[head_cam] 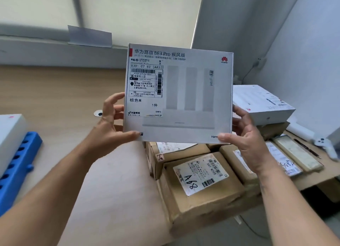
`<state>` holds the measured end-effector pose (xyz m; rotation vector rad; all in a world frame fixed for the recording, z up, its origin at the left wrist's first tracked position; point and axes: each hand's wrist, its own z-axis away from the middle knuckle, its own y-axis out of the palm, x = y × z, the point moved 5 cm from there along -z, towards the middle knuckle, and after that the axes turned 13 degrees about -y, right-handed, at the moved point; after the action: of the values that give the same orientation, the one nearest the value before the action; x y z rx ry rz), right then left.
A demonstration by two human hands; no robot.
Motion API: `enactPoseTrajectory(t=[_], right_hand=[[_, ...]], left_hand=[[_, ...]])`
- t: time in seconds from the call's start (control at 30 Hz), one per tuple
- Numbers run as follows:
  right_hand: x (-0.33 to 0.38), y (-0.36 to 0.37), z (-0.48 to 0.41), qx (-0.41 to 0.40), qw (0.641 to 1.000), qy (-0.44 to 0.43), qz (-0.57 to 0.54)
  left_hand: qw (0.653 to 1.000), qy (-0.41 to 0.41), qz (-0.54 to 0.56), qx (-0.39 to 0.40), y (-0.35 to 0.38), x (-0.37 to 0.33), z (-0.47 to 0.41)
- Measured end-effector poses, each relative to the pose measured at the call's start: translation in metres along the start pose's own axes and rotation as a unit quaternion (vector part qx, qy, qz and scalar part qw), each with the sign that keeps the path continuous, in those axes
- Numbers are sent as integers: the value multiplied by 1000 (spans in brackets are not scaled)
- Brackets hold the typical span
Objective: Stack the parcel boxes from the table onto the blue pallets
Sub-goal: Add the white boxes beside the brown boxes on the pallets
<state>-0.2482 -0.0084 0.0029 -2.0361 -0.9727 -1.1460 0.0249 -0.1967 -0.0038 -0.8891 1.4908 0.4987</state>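
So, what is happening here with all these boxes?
A person holds a flat white router box up with both hands, the left hand on its left edge and the right hand on its right edge, label facing the camera. Below it, brown parcels lie packed together, with a second white box at the right. A white carton sits on the blue pallet at the far left.

The router box point(184, 102) pinched between the left fingers point(115, 97) and the right fingers point(240, 112) is smooth white card with a faint satin sheen. Its shipping label point(145, 81), nearest the left fingers, is matt paper. Below the fingers, the brown parcel boxes point(226, 194) are dull, slightly creased kraft cardboard bearing white paper labels point(200, 174). Left of the left fingers, the blue pallet point(18, 168) is smooth moulded plastic, and the table point(55, 91) is matt wood-grain.
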Motion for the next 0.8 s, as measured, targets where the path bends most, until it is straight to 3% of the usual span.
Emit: enactPoseTrajectory(t=[0.37, 0.6, 0.8], right_hand=[[28, 60, 84, 79, 997, 24, 13], [44, 92, 141, 100, 994, 49, 15], [65, 139, 174, 144, 988, 62, 9]], left_hand=[[999, -34, -17, -32, -41, 19, 110], [995, -70, -62, 18, -63, 34, 181], [993, -96, -74, 8, -99, 40, 249]])
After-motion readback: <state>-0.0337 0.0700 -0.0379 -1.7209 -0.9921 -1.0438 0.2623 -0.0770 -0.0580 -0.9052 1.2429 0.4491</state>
